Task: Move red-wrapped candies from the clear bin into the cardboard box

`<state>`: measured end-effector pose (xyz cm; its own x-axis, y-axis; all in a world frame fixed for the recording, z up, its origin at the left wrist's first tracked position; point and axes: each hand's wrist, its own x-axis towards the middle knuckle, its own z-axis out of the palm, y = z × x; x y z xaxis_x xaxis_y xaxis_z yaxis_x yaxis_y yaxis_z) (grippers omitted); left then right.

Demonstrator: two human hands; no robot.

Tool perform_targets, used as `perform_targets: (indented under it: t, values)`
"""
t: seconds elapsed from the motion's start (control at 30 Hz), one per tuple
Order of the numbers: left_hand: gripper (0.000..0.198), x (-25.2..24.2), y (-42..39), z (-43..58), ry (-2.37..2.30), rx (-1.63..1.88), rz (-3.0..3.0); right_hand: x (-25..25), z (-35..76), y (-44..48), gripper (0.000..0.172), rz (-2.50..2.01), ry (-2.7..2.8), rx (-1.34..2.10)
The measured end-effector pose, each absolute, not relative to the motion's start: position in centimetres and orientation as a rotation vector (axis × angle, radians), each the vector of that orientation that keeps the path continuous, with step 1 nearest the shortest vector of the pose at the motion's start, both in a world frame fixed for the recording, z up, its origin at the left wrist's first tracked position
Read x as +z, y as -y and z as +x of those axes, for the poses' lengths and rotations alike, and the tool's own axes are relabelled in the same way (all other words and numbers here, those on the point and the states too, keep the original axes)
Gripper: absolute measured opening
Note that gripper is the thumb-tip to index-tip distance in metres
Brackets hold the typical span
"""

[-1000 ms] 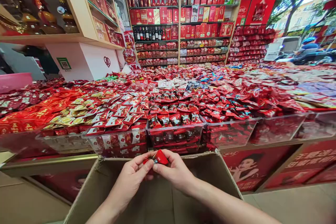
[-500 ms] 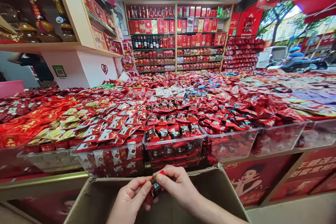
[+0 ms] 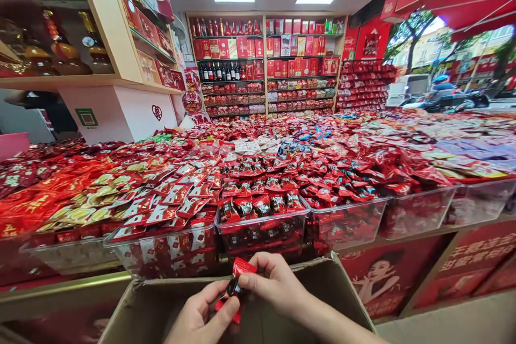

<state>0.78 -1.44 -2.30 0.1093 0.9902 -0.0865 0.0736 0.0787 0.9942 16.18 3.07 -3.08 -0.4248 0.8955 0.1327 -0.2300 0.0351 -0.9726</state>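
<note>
A small candy packet (image 3: 235,284) with red ends and a dark middle is held above an open cardboard box (image 3: 139,306). My left hand (image 3: 203,312) pinches its lower part between thumb and fingers. On the packet's upper right side, my right hand (image 3: 272,282) grips it between thumb and forefinger. Just beyond the box stands a clear plastic bin (image 3: 264,228) heaped with similar red and dark packets.
More clear bins of wrapped sweets, such as one with red and white packets (image 3: 161,250), line the counter edge. Wall shelves (image 3: 265,64) hold bottles and boxes. A glass cabinet (image 3: 116,78) overhangs at left.
The packet has turned more upright, and its red upper end shows more. My left thumb has moved lower on it. The camera view has shifted slightly.
</note>
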Motion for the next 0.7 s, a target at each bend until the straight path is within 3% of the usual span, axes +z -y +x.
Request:
perform_targets:
  t: [0.13,0.4,0.6,0.7]
  values:
    - [0.028,-1.1,1.6,1.4,-1.189,0.898,1.299,-2.8,16.4,-3.2,0.040,-0.765,1.393,1.628]
    - [0.033,-1.4,1.8,1.1,-1.187,1.008,1.238,-3.2,16.0,-2.6,0.037,-0.841,1.539,1.525]
    - [0.034,-1.6,1.4,0.9,-1.194,1.032,1.039,-2.7,16.3,-0.7,0.030,-0.709,2.033,0.478]
    - [0.031,-1.4,1.5,1.2,-1.133,1.037,0.979,-3.0,15.7,-0.2,0.013,-0.606,2.188,0.117]
